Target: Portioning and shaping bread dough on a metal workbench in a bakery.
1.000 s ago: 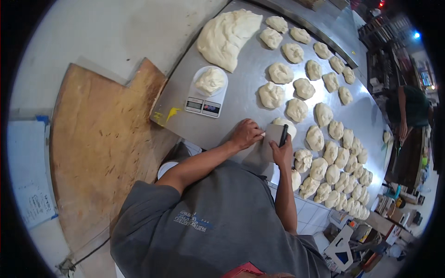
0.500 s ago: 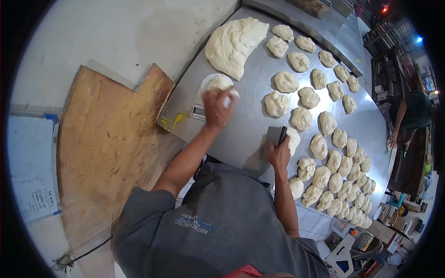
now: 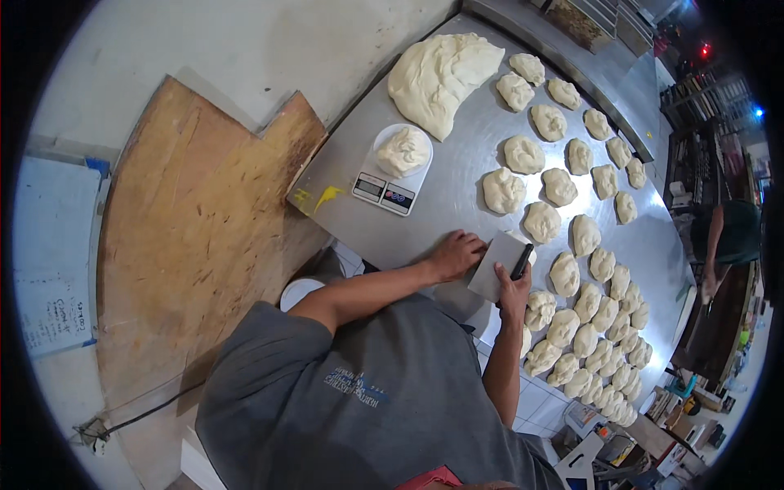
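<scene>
My right hand [image 3: 514, 291] grips the black handle of a dough scraper [image 3: 492, 263], its flat metal blade tilted over the steel table. Just past the scraper, a pale dough piece [image 3: 532, 257] is mostly hidden behind it. My left hand [image 3: 458, 255] rests low at the table, beside the blade's left edge, with fingers curled in; whatever they may hold is hidden. Farther off, a white digital scale [image 3: 385, 194] carries a lump of dough [image 3: 403, 152] on its round plate, with no hand on it. A big slab of dough [image 3: 441, 77] lies beyond the scale.
Several dough pieces [image 3: 560, 187] sit in rows across the right of the steel table [image 3: 445, 192], crowded together at the near right. A wooden board [image 3: 204, 229] leans against the wall at left. At the far right another person [image 3: 719, 245] stands by the table.
My left hand has left the dough on the scale and come down and right, close to the scraper. The scraper blade now lies tilted flatter, still in my right hand.
</scene>
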